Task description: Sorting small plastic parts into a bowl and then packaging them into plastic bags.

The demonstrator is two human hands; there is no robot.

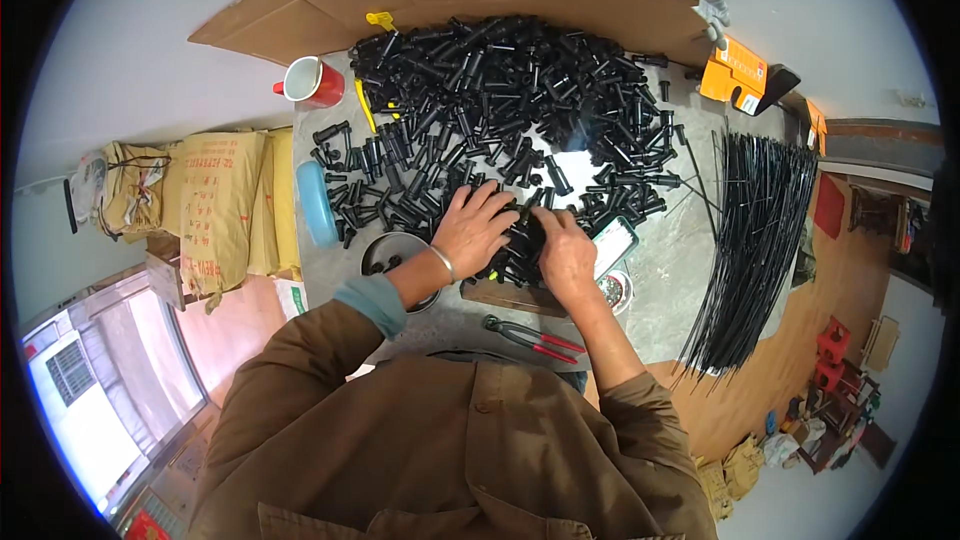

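Left of the black parts (500,100), red-lettered sack (210,210)

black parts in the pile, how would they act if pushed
Single black parts would probably roll, since many look cylindrical. Pushed together, they may catch on one another, lying crisscrossed at many angles. Glossy highlights suggest smooth, perhaps slippery surfaces.

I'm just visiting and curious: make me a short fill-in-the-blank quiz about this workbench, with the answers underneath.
1. The left hand and right hand are both at a heap of parts coloured ____.
2. The pincers have handle grips coloured ____.
3. The bundle of thin strands lies toward the ____ edge of the table.
4. A bangle circles the ____ wrist.

Missing words: black; red; right; left.
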